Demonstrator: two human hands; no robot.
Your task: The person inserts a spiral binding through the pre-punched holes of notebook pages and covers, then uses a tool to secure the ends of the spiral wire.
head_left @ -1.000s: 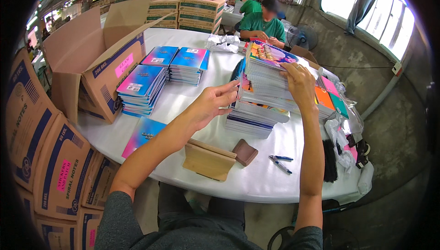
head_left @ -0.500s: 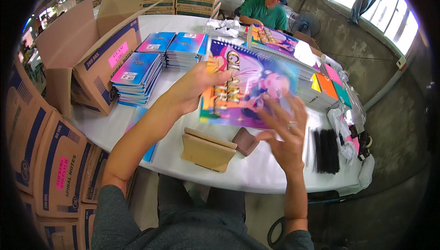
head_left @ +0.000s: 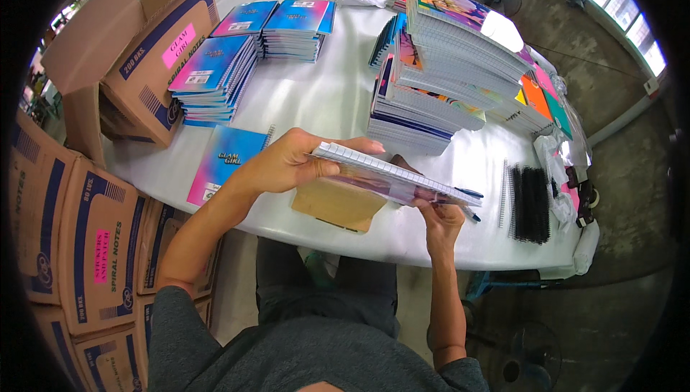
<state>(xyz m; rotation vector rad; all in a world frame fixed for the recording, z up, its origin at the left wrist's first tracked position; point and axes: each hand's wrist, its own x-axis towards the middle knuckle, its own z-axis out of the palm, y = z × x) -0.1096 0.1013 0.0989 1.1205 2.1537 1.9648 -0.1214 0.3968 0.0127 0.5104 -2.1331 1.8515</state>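
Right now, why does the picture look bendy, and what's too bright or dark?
Head view: the wide lens curves straight edges, like the boxes at left; head view: the windows glare white and the table shines in patches; head view: the fan at lower right is dim, while the held notebook looks fairly clear.

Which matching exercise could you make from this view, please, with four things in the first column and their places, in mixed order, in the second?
Things
1. Thick-edged spiral notebook with white pages
2. Open brown cardboard box
3. Bundle of black spiral coils
4. Single blue-and-pink notebook

Places
A. On the white table, right of the right hand
B. Lying flat, left of the left hand
C. Held in both hands
D. At the table's left edge

Pairs: 1-C, 2-D, 3-A, 4-B
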